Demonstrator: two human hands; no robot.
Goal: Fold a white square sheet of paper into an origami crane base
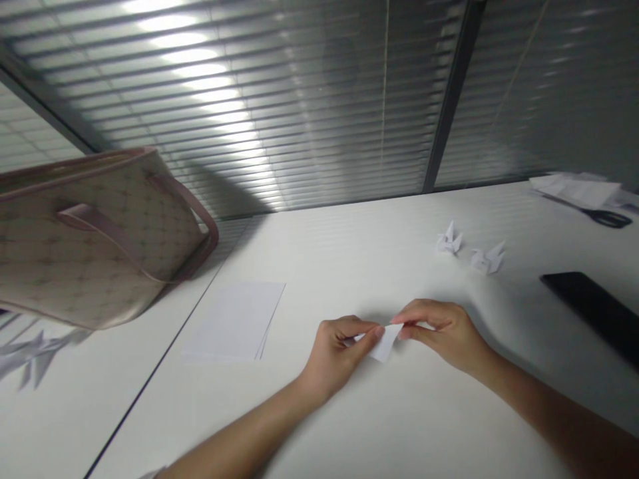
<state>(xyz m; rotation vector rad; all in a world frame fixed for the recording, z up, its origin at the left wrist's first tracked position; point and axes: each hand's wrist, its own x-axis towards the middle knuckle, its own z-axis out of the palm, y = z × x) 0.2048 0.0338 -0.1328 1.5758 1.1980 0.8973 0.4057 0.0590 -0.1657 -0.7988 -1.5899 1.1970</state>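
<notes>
My left hand (339, 352) and my right hand (439, 332) meet above the white desk (349, 419). Their fingertips pinch a small piece of folded white paper (385, 343) from both sides, and the fingers hide part of it. Beyond my right hand stand two small white origami figures, one (449, 239) a little apart from the other (488, 259). A stack of white paper sheets (234, 319) lies to the left of my left hand, out of reach of my fingers.
A beige patterned handbag (94, 239) with pink trim stands at the left, beside more paper figures (34, 352). A black phone (594, 313) lies at the right. Black-handled scissors (606, 218) and papers (576, 189) sit at the far edge, before window blinds (299, 100).
</notes>
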